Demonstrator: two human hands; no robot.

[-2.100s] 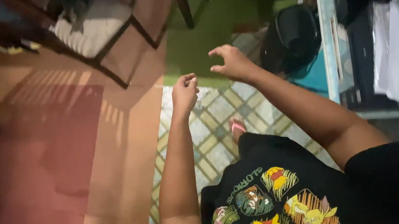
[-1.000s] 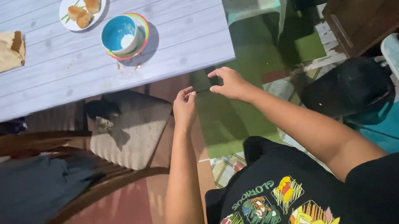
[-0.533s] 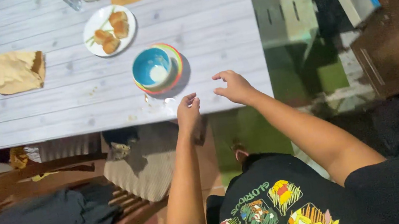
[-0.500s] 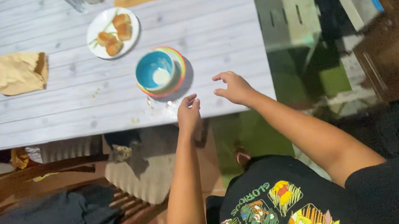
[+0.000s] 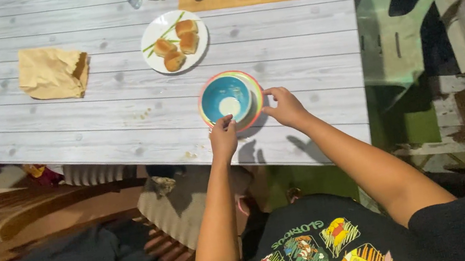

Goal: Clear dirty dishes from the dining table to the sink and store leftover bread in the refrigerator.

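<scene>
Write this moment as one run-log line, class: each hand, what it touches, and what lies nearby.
left hand: at blue bowl near rim | right hand: at its right edge | nearby: plate of rolls, brown paper bag

grey plank table (image 5: 84,121) | green plastic chair (image 5: 399,12) | wooden chair (image 5: 37,213)

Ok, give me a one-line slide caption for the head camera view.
Both hands, left hand and right hand, meet the rim of a blue bowl on a colourful plate at the table edge.

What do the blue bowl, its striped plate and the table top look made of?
Blue bowl: likely plastic or melamine, smooth with a soft sheen. Striped plate: probably the same, with glossy coloured rings. Table top: pale grey plank pattern, too even for raw wood, perhaps printed laminate.
</scene>
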